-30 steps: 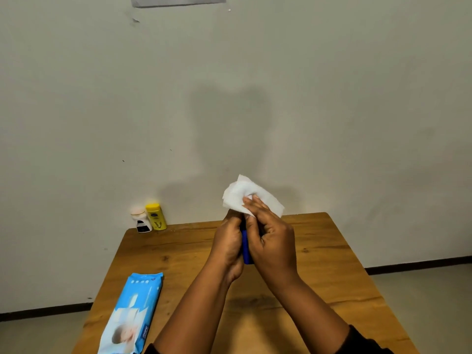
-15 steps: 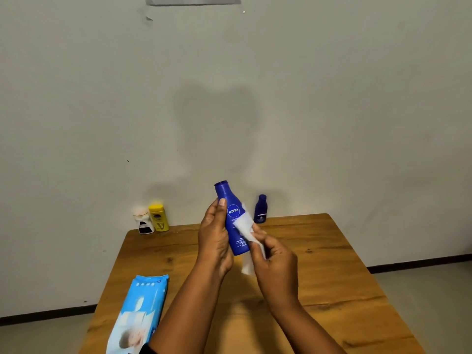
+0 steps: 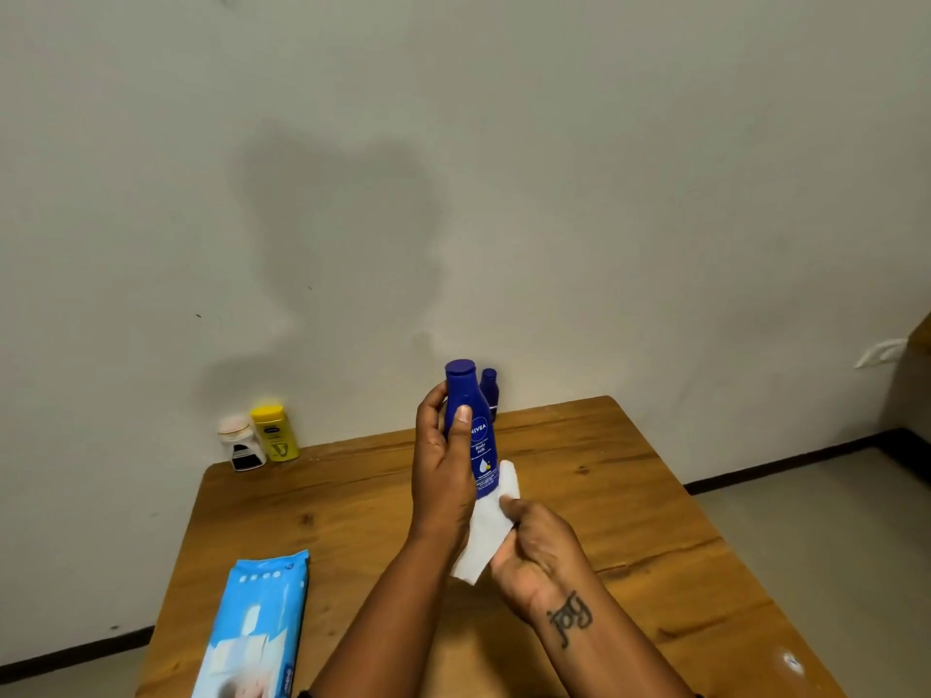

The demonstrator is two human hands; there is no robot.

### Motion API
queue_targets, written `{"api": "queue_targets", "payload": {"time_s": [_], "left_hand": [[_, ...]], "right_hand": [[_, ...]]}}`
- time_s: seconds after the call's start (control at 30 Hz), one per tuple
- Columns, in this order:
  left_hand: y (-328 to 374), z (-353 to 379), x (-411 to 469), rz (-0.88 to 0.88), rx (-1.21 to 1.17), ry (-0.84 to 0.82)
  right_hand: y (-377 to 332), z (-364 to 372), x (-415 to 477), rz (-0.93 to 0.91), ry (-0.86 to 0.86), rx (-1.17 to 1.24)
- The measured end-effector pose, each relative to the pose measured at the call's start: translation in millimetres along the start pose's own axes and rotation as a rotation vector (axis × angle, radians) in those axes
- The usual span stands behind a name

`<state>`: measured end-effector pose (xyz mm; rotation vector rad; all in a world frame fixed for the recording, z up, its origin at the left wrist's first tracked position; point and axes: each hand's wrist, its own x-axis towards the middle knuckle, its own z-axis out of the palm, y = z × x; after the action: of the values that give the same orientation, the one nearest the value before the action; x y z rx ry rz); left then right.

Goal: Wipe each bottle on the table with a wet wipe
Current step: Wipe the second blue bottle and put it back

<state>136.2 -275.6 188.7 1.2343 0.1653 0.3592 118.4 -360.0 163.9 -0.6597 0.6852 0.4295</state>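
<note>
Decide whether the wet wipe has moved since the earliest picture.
Yes. The wet wipe has dropped: from above the table's far edge to below it, by the blue bottle's base.

- The left hand (image 3: pixel 443 471) is gripping a blue Nivea bottle (image 3: pixel 473 430) upright above the wooden table (image 3: pixel 352 506), thumb lying across its front.
- The right hand (image 3: pixel 539 551) is pinching a white wet wipe (image 3: pixel 486 536) against the bottle's base.
- A smaller blue bottle (image 3: pixel 489 390) is standing just behind, at the far edge.
- A yellow bottle (image 3: pixel 274 433) and a white-capped bottle (image 3: pixel 241 442) are standing together far left.
- A blue wipes pack (image 3: pixel 252 632) is lying near left.
</note>
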Motion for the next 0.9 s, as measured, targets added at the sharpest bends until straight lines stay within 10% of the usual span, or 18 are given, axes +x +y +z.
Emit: {"api": "queue_targets", "payload": {"time_s": [0.23, 0.43, 0.9], "left_hand": [[-15.9, -8.7, 19.3, -0.065, -0.053, 0.075], [-34.5, 3.7, 34.3, -0.136, 0.008, 0.026], [-110.5, 90.8, 99.8, -0.15, 0.237, 0.002]], "right_hand": [[-27.3, -38.8, -8.7, -0.339, 0.156, -0.47], [-60.7, -48.9, 20.2, -0.639, 0.176, -1.756], [-161.3, -14.0, 132.1, -0.81, -0.092, -1.386]]}}
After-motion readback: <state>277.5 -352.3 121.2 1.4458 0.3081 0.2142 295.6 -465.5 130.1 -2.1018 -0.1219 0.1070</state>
